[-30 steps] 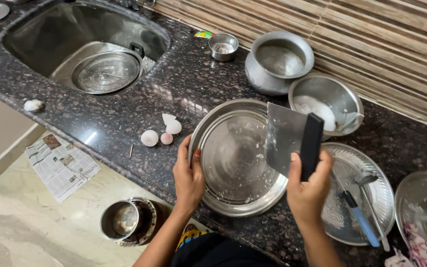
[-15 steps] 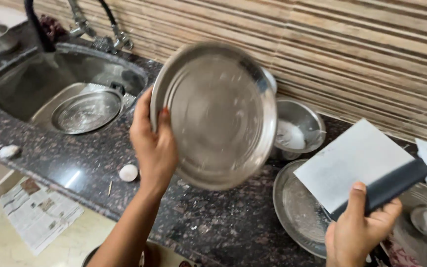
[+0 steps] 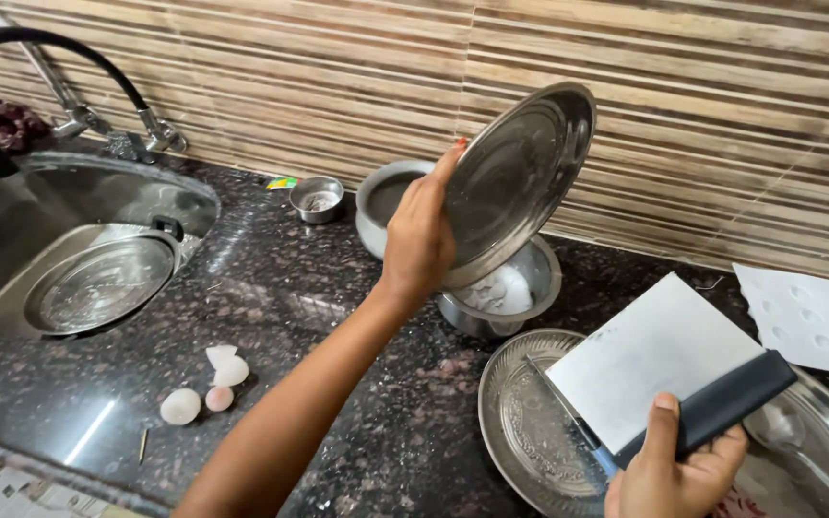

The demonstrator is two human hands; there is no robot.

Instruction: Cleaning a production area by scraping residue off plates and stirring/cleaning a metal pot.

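My left hand [image 3: 419, 235] grips a large round steel plate [image 3: 520, 177] by its rim and holds it tilted up above a steel bowl [image 3: 503, 288] that has white stuff in it. My right hand [image 3: 678, 470] holds a flat bench scraper [image 3: 659, 360] with a white blade and a dark handle, over another steel plate [image 3: 530, 422] on the dark granite counter [image 3: 271, 317]. A knife with a blue handle lies on that plate, partly hidden by the scraper.
A sink [image 3: 69, 230] at the left holds a steel pan [image 3: 98, 283], under a black tap [image 3: 11, 67]. Eggshell pieces [image 3: 205, 384] lie on the counter. A small steel cup [image 3: 317, 199] and a steel pot [image 3: 386, 197] stand by the striped tiled wall. White sheet [image 3: 808, 317] at the right.
My left hand lifted the big plate off the counter and carried it up and to the right, over the bowl. My right hand with the scraper shifted right and lower.
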